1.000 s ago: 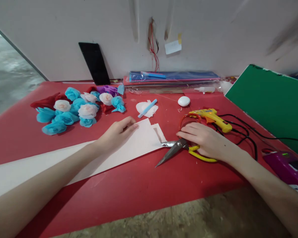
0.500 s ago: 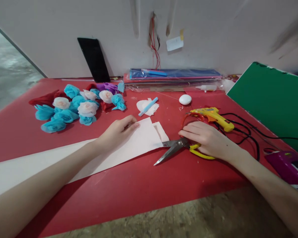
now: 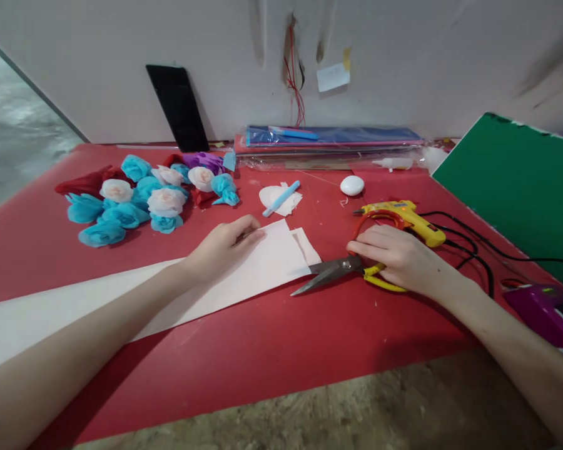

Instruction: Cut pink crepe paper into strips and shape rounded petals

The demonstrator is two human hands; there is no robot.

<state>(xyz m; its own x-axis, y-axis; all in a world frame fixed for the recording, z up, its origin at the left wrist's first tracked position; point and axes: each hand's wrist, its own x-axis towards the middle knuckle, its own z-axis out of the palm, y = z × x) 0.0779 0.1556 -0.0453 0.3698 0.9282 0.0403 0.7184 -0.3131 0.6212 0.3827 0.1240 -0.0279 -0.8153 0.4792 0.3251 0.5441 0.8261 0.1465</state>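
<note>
My left hand (image 3: 223,247) pinches the upper edge of a long pale pink paper strip (image 3: 258,275), which looks like crepe paper and runs off to the left under my forearm. My right hand (image 3: 396,255) grips scissors (image 3: 336,269) by their handles, one red and one yellow. One blade passes beneath the right end of the paper; the other lies in front of its lower edge, the two partly spread. A smaller pale flap (image 3: 304,245) shows behind the strip's right end.
Blue, white and red paper flowers (image 3: 124,214) cluster at the left. Past my right hand lie a yellow glue gun (image 3: 406,215) with a black cord and a white egg-shaped object (image 3: 351,185). A green board (image 3: 520,181) leans at right, above a purple device (image 3: 539,312).
The scissor blades have come closer together, the front blade swinging up toward the paper's lower edge. My left hand keeps its hold on the paper; the view has shifted slightly.
</note>
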